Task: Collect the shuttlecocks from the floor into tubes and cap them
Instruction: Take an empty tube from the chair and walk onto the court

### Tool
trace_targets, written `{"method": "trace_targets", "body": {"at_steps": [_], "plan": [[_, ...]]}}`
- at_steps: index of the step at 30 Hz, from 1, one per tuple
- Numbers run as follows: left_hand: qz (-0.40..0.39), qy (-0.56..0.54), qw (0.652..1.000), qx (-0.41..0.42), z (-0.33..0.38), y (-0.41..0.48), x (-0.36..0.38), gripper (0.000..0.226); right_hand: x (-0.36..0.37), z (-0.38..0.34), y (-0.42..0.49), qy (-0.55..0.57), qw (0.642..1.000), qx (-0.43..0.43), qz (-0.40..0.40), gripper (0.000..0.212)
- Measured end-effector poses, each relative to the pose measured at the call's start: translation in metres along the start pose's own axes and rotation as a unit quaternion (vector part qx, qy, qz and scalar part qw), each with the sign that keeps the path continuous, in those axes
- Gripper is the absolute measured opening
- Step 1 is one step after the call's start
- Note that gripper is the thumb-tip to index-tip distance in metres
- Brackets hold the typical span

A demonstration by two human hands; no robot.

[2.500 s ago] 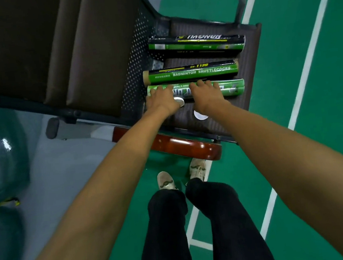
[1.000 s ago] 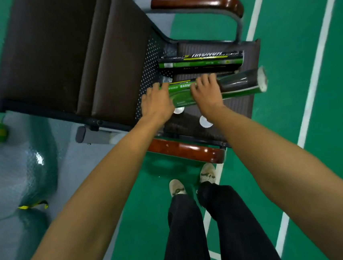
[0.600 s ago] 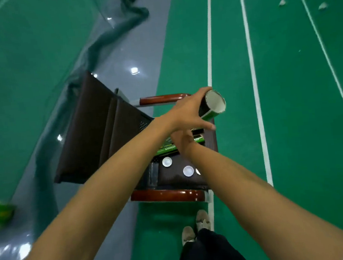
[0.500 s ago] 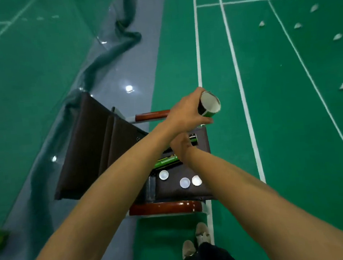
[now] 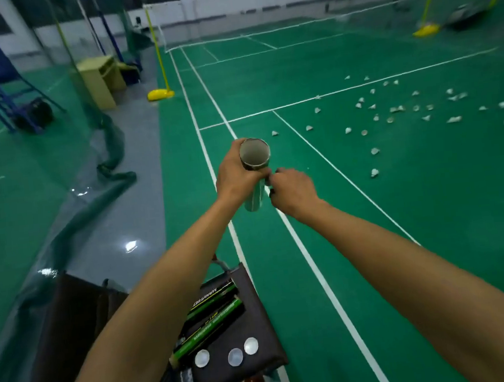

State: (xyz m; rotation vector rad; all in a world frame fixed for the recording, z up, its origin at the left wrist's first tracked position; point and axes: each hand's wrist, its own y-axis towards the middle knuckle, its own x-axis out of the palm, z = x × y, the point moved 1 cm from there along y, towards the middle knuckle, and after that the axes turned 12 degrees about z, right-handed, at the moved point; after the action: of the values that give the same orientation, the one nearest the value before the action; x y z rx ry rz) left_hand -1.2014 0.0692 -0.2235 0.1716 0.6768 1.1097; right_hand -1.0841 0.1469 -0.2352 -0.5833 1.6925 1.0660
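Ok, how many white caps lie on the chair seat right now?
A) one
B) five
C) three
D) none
C: three white caps lie in a row on the chair seat, next to the tubes lying there.

Glossy cardboard tube (image 5: 255,159), matt court (image 5: 372,240)

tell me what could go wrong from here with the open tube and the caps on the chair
1. The three caps lie loose on the chair seat, while the shuttlecocks are scattered far across the court. A filled tube may have to travel back uncapped and could spill.
2. The left hand grips the tube just under its open rim, so the long body could swing or slip while bending.
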Motion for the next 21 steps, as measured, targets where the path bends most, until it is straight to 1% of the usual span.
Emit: {"method": "trace_targets", "body": {"at_steps": [2, 3, 5, 7, 9, 12, 13, 15, 18, 21], "plan": [[0.0, -0.036, 0.999, -0.004, 0.034, 0.004, 0.032, 0.07, -0.034, 0.046, 0.003, 0.065, 0.991, 0.103, 0.059, 0.036], [-0.005, -0.05, 0.999, -0.004, 0.052, 0.005, 0.05, 0.07, -0.049, 0.067, 0.004, 0.089, 0.985, 0.129, 0.078, 0.037], [-0.025, -0.068, 0.997, 0.003, 0.087, 0.004, 0.087, 0.067, -0.076, 0.105, 0.003, 0.127, 0.974, 0.159, 0.101, 0.039], [-0.038, -0.08, 0.996, 0.003, 0.122, 0.0, 0.123, 0.061, -0.096, 0.145, 0.002, 0.194, 0.955, 0.189, 0.119, 0.045], [-0.045, -0.087, 0.995, -0.005, 0.154, -0.004, 0.16, 0.055, -0.113, 0.188, -0.001, 0.26, 0.929, 0.231, 0.128, 0.05], [-0.069, -0.1, 0.993, -0.003, 0.196, -0.009, 0.215, 0.054, -0.138, 0.248, -0.008, 0.333, 0.887, 0.275, 0.161, 0.048], [-0.071, -0.105, 0.992, -0.001, 0.21, -0.012, 0.232, 0.052, -0.146, 0.267, -0.011, 0.339, 0.883, 0.276, 0.17, 0.05], [-0.075, -0.121, 0.99, 0.003, 0.235, -0.017, 0.263, 0.046, -0.161, 0.303, -0.013, 0.321, 0.891, 0.268, 0.177, 0.056], [-0.095, -0.135, 0.986, 0.013, 0.27, -0.025, 0.305, 0.05, -0.176, 0.35, -0.015, 0.296, 0.894, 0.279, 0.185, 0.065], [-0.109, -0.143, 0.983, 0.021, 0.301, -0.022, 0.343, 0.043, -0.189, 0.392, -0.013, 0.29, 0.891, 0.287, 0.197, 0.072]]}}
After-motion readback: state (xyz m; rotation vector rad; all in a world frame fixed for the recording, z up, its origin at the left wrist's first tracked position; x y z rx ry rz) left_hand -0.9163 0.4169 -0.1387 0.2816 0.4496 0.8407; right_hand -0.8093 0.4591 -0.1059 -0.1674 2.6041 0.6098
